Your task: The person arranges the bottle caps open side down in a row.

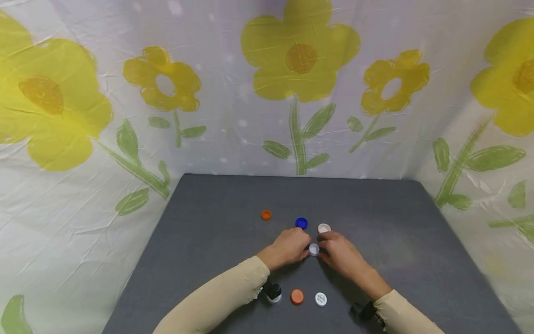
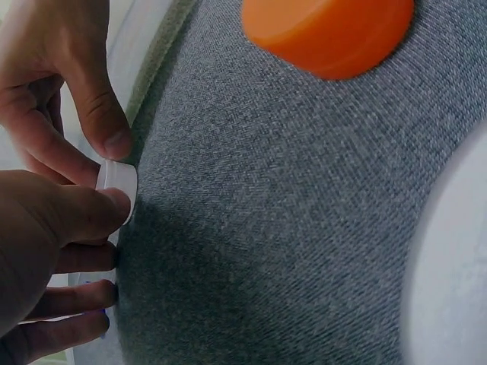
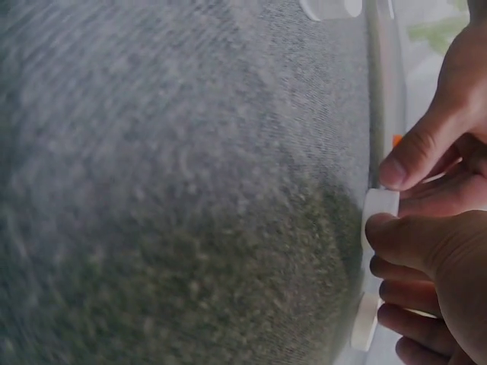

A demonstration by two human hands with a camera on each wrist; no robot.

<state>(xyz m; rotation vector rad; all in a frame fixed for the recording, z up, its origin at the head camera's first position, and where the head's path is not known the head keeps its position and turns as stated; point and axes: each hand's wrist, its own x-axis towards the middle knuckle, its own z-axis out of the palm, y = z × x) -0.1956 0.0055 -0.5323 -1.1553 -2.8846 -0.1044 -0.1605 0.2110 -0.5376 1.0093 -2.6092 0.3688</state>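
Note:
A white bottle cap (image 1: 314, 249), its hollow side up, sits between my two hands at the middle of the dark table. My left hand (image 1: 289, 248) grips it from the left, with the thumb across its side in the left wrist view, where the cap (image 2: 124, 176) shows edge-on. From the other side my right hand (image 1: 343, 255) holds the same cap (image 3: 381, 204), its thumb on the near side. Just beyond the fingers lie a blue cap (image 1: 301, 223) and another white cap (image 1: 324, 228). Some fingertips are hidden behind the held cap.
An orange cap (image 1: 266, 215) lies farther back on the grey table (image 1: 217, 204). Nearer me are an orange-red cap (image 1: 297, 297), a white cap with dark marks (image 1: 321, 299) and a whitish cap (image 1: 275, 299) partly hidden by the left wrist device. Flower-printed curtains (image 1: 225, 116) surround the table.

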